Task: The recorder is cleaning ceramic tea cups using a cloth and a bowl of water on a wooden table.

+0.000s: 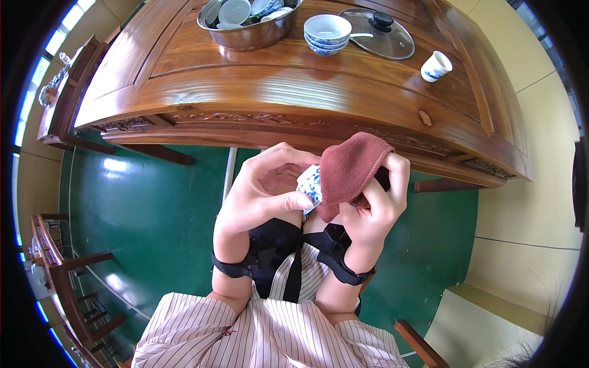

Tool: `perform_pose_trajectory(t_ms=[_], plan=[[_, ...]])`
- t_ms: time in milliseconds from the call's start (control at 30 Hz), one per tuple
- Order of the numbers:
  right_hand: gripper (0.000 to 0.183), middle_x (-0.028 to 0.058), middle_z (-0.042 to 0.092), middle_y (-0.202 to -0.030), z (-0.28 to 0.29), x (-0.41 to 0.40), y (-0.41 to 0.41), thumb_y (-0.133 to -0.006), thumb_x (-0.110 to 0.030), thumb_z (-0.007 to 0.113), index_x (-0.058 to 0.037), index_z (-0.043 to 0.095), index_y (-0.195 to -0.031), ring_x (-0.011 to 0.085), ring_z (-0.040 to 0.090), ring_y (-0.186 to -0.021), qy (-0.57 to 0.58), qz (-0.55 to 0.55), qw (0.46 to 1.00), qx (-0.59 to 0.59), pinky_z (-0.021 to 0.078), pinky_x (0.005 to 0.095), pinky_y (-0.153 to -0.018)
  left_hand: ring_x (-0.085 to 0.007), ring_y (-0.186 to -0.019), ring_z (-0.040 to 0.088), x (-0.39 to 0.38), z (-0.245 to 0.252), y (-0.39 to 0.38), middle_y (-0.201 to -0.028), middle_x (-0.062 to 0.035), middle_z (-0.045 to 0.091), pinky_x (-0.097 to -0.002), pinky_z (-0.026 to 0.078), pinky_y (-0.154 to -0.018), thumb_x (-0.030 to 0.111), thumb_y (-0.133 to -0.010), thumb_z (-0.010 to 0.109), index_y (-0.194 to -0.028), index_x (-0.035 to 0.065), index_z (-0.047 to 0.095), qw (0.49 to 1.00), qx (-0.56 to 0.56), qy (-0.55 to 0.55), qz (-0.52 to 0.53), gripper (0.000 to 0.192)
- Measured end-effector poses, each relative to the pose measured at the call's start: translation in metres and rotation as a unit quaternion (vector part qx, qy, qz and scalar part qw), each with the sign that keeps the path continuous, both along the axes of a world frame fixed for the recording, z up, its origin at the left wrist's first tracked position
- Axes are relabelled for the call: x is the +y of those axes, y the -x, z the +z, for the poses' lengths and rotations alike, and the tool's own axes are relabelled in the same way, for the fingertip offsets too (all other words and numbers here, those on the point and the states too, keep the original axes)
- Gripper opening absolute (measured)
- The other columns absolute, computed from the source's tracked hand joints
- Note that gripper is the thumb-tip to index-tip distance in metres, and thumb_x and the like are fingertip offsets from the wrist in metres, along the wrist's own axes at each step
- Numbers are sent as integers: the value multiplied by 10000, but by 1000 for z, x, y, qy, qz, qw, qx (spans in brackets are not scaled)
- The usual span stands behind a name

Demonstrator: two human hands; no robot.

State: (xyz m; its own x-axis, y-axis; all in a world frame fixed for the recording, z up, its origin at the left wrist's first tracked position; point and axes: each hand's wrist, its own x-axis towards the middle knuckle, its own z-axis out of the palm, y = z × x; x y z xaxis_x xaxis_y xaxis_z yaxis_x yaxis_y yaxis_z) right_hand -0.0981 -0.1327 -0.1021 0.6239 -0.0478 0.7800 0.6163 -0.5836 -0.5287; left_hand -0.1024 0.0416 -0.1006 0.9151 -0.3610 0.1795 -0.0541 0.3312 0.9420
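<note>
My left hand grips a small blue-and-white porcelain piece, its thumb on the patterned outer wall. The piece is tilted, and the cloth hides much of it, so I cannot tell whether it is a cup or a bowl. A reddish-brown cloth is bunched in my right hand and lies against the porcelain's right side. Both hands are held above my lap, in front of the table's near edge.
On the wooden table stand a steel basin of dishes, stacked blue-and-white bowls, a glass lid with a black knob, and a white cup. A white spoon handle shows beside the bowls. More wooden furniture stands left.
</note>
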Motion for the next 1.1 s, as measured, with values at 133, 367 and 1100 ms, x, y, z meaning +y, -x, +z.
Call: perform_pose_trajectory(t_ms=[133, 367, 1100], plan=[[274, 114, 549, -946, 0, 1, 1, -538, -101, 743, -30, 653, -787, 300, 531, -850, -45, -13, 997, 56, 454, 384, -708, -201, -1013, 576, -8, 2, 1, -1060, -101, 550, -354, 479, -878, 71, -674, 789, -1116, -69, 556, 999, -15, 37, 23, 519], [271, 119, 553, -937, -4, 3, -5, -574, -102, 748, -10, 649, -808, 295, 543, -838, -119, 38, 984, 130, 455, 369, -719, -223, -1091, 530, -6, -8, -4, -1129, -144, 538, -387, 450, -938, -22, -625, 792, -1084, -75, 565, 990, -127, 54, 17, 515], [328, 98, 572, -929, -5, 4, -2, -495, -117, 770, -33, 673, -797, 282, 545, -836, -108, 25, 991, 78, 456, 370, -702, -173, -946, 603, 1, 6, 2, -1001, -111, 629, -308, 466, -834, 174, -603, 841, -1118, -71, 580, 983, -124, -131, 46, 628]])
